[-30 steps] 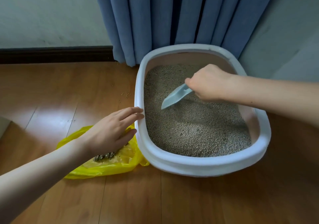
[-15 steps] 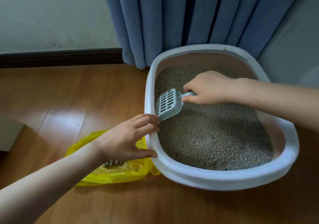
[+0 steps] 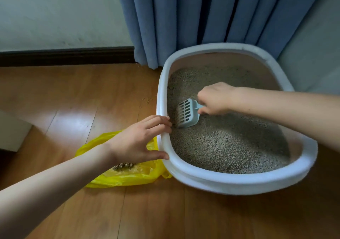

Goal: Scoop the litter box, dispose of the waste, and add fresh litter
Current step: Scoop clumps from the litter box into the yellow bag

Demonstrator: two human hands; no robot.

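A white-rimmed litter box [image 3: 239, 181] sits on the wooden floor, filled with grey-brown litter [image 3: 226, 146]. My right hand [image 3: 214, 98] grips the handle of a pale blue slotted scoop [image 3: 187, 113], whose front edge digs into the litter near the box's left wall. My left hand [image 3: 139, 139] holds the box's left rim, fingers over the top and thumb against the outer wall. A yellow plastic bag [image 3: 128, 174] lies on the floor just left of the box, under my left wrist, with a small clump of waste [image 3: 123, 165] on it.
Blue curtains [image 3: 211, 17] hang right behind the box, with a pale wall and dark baseboard [image 3: 64, 55] to the left. A few litter grains [image 3: 147, 99] lie scattered on the floor beside the box. A light object's corner [image 3: 12, 132] shows at the left edge.
The scoop turned from edge-on to slots facing up and moved left and down into the litter by the left wall. My left hand went from above the bag to holding the rim.
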